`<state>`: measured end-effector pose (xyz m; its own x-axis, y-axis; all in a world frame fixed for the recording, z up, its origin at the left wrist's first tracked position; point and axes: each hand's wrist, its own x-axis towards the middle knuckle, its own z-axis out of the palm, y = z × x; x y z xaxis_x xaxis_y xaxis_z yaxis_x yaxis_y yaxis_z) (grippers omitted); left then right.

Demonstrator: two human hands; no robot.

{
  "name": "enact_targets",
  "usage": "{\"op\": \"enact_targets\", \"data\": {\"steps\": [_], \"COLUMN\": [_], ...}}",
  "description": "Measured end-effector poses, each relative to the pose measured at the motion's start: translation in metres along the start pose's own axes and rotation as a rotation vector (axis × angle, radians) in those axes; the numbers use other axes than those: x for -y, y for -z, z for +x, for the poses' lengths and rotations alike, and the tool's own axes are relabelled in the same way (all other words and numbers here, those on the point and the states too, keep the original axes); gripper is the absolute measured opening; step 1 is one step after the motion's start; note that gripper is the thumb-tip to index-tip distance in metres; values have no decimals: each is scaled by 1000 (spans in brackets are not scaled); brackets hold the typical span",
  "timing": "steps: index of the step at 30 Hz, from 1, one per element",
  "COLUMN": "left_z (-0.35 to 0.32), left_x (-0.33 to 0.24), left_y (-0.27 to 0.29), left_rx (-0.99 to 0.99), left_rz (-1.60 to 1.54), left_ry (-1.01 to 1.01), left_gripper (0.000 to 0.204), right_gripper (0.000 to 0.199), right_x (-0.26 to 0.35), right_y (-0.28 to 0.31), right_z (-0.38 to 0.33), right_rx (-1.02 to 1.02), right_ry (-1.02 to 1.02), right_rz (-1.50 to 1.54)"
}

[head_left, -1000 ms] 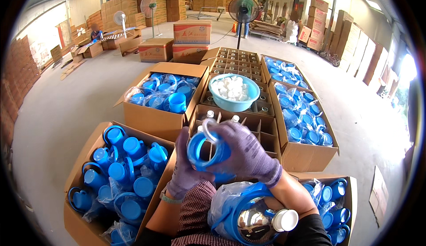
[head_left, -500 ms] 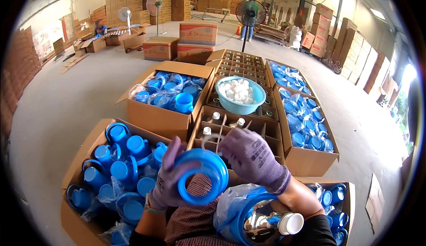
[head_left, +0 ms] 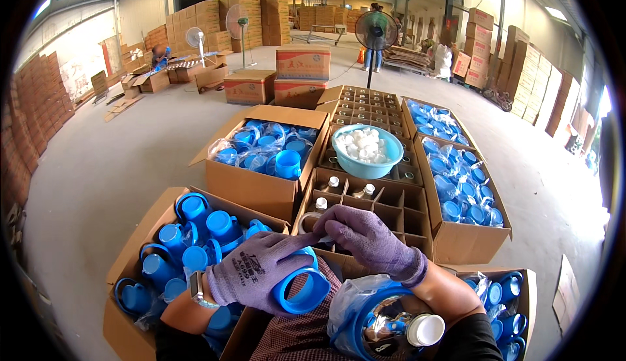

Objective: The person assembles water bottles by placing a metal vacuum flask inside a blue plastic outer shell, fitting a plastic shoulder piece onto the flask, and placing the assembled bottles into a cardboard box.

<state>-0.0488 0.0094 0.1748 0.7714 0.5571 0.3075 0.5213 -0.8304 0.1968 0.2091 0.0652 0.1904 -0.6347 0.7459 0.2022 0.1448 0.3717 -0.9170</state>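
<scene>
The left hand (head_left: 251,273), in a purple knit glove, is wrapped around a blue moulded-plastic cylindrical shell with a side handle (head_left: 301,288), fingers closed over its upper wall and the open mouth facing the camera. The shell sits low in the view, just in front of the near edge of the brown divided cardboard carton (head_left: 372,214). The right hand (head_left: 368,237), also gloved, lies just above the shell with its fingers curled together at the shell's far rim; whether it pinches the rim or a small part there cannot be told. The shell looks light and stiff, a thin-walled moulding that should tolerate firm grip without flexing much; its glossy surface is likely slippery, so the textured glove palm helps. The best hold appears to be around the barrel, as taken now, or through the handle loop. A silvery glass-like flask with a white cap in a blue base and clear bag (head_left: 388,328) rests in the lap near the lower edge; it is judged fragile and heavier.
</scene>
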Motion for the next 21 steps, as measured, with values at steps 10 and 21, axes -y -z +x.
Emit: {"op": "enact_targets", "data": {"steps": [10,21], "left_z": [1,-18], "left_x": [-12,-15], "left_y": [2,-7], "left_rx": [-99,-267], "left_rz": [65,244], "left_ry": [4,43], "left_gripper": [89,93], "right_gripper": [24,25], "right_x": [0,8], "right_y": [-2,-9], "right_z": [-2,-15], "right_rx": [36,-112], "right_ry": [10,276], "right_rz": [-77,-654]}}
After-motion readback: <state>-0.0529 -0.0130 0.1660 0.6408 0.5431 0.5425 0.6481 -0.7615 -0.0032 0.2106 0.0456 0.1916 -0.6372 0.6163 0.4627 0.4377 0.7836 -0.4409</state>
